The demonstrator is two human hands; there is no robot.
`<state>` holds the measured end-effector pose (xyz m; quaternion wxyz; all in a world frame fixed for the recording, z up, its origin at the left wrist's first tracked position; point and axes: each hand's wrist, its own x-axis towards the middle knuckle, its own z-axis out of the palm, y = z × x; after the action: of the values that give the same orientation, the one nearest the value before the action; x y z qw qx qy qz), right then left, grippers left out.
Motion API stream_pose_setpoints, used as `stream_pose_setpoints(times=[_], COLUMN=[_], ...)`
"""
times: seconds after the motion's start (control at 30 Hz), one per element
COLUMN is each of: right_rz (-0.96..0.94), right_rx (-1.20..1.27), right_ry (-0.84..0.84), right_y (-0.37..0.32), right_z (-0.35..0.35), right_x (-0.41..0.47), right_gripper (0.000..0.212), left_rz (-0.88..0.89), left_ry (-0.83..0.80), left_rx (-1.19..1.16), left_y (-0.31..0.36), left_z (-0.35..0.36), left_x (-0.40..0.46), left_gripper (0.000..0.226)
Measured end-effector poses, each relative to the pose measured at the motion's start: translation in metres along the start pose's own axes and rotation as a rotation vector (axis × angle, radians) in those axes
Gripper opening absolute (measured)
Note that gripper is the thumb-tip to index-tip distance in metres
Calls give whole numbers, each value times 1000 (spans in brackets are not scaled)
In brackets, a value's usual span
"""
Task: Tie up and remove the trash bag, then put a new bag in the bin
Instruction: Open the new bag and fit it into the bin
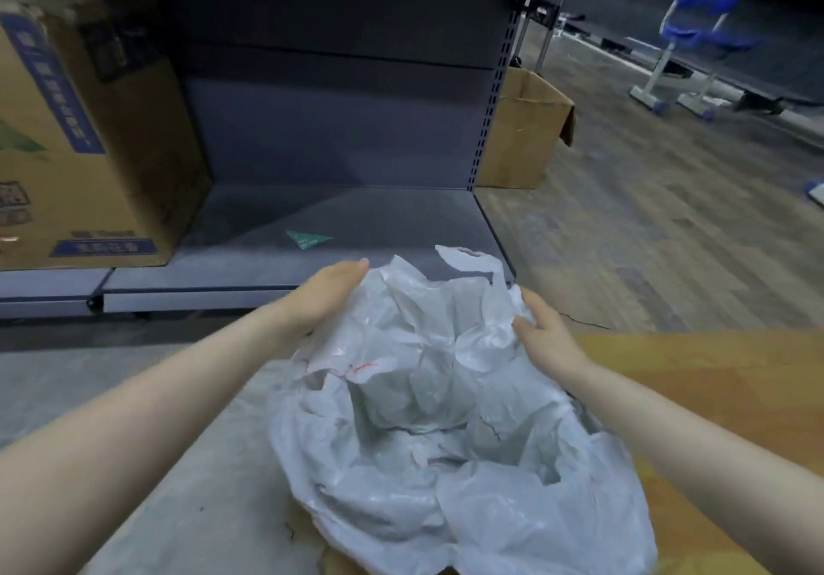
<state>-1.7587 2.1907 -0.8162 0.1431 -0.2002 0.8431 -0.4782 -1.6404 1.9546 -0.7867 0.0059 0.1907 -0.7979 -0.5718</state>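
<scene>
**Bag Mouth Handling at the Bin**

Head view. The white trash bag (423,418) sits directly below the camera, its mouth spread wide and its film draped outward so that the bin beneath is hidden; whether it is the old bag or the new one cannot be told. The left hand (332,291) lies against the far-left edge of the bag with fingers extended and close together, pressing the film rather than gripping it. The right hand (541,329) is at the far-right edge, fingers curled onto a fold of plastic, apparently pinching it. One handle loop (472,262) stands up at the far rim, between the hands.

Handling judgement: the film is thin, soft and crumpled, so it should be light, collapse under any pressure, and slide between smooth fingers. Take hold at the rim or handle loops, gathering several layers, not a single sheet, to limit tearing.

Surroundings: a grey metal shelf (356,218) ahead, a cardboard box (80,128) on its left.
</scene>
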Motion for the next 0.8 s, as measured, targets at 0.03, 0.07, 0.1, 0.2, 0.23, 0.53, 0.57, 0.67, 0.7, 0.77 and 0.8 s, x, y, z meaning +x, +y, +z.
stream_pose_setpoints(times=[0.03, 0.07, 0.1, 0.2, 0.23, 0.53, 0.57, 0.67, 0.7, 0.77, 0.8], right_rz=[-8, -12, -8, -22, -42, 252, 280, 381, 389, 333, 234], right_rx=[20, 28, 29, 114, 127, 24, 10, 17, 44, 80, 55], right_ry=[19, 41, 62, 104, 103, 15, 21, 3, -5, 37, 88], right_y=[1, 3, 4, 5, 5, 15, 18, 23, 23, 23, 22], right_z=[1, 1, 0, -2, -3, -1, 0, -3, -5, -11, -15], right_x=[1, 2, 4, 4, 4, 17, 20, 24, 23, 15, 4], right_gripper=[36, 35, 35, 45, 45, 25, 29, 40, 45, 61, 66], left_rz=[-46, -80, -107, -208, -226, -306, -298, -229, -194, -125, -76], left_ry=[-61, -83, -72, -58, -70, -107, -84, 102, 189, 322, 355], left_rx=[-113, -163, -197, -245, -232, -383, -401, -221, -101, 23, 52], left_y=[-2, -4, -6, -16, -20, -36, -35, -33, -34, -33, -33], left_z=[-3, -5, -4, 5, 7, 12, 14, 18, 16, 10, 5], left_x=[10, 18, 23, 28, 28, 20, 20, 23, 23, 18, 10], left_gripper=[43, 43, 42, 29, 29, 40, 40, 46, 49, 62, 72])
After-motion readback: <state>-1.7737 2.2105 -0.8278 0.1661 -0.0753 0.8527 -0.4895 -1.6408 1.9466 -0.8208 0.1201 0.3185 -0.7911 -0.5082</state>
